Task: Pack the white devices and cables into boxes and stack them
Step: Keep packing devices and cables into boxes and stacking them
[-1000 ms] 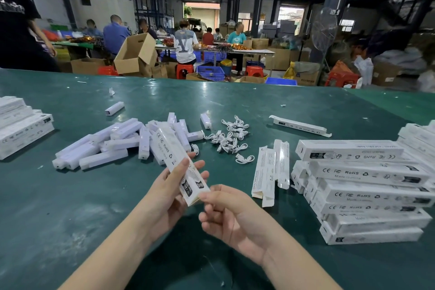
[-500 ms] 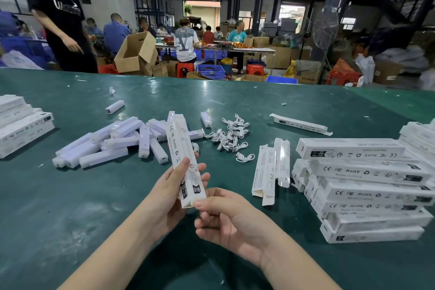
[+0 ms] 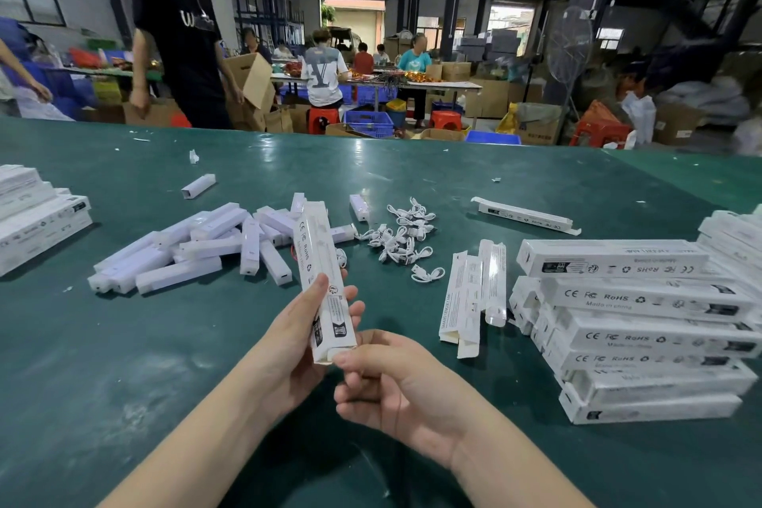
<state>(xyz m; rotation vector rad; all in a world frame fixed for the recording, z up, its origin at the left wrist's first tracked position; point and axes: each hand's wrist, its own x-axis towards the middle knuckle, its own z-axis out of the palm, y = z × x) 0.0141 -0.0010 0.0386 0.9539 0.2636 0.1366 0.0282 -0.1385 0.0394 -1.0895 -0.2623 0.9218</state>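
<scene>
Since a second ago the box (image 3: 323, 285) has swung from a slant to nearly upright in the middle of the frame, and a person in a black shirt (image 3: 181, 29) has walked into the upper left behind the surface (image 3: 123, 363).

So the left hand (image 3: 288, 342) has its fingers and thumb wrapped round the lower half of that box, holding it up off the surface. The right hand (image 3: 383, 379) sits just under the box's bottom end, fingers curled, thumb tip right at the open end flap, looks like it's pinching or pushing it. Can't tell if a device and cable are already inside.

Looks like the closing step: tucking that bottom flap shut. Next move probably calls for pressing the flap home, then laying the box on the stack of packed boxes (image 3: 643, 342) at the right of the frame.

Plenty left to do though. A heap of loose white devices (image 3: 198, 256) lies left of centre, a tangle of white cables (image 3: 406, 235) just right of it, and a few flat unfolded boxes (image 3: 472, 293) between the cables and the stack. Another pile of boxes (image 3: 37, 214) sits at the far left edge.
</scene>
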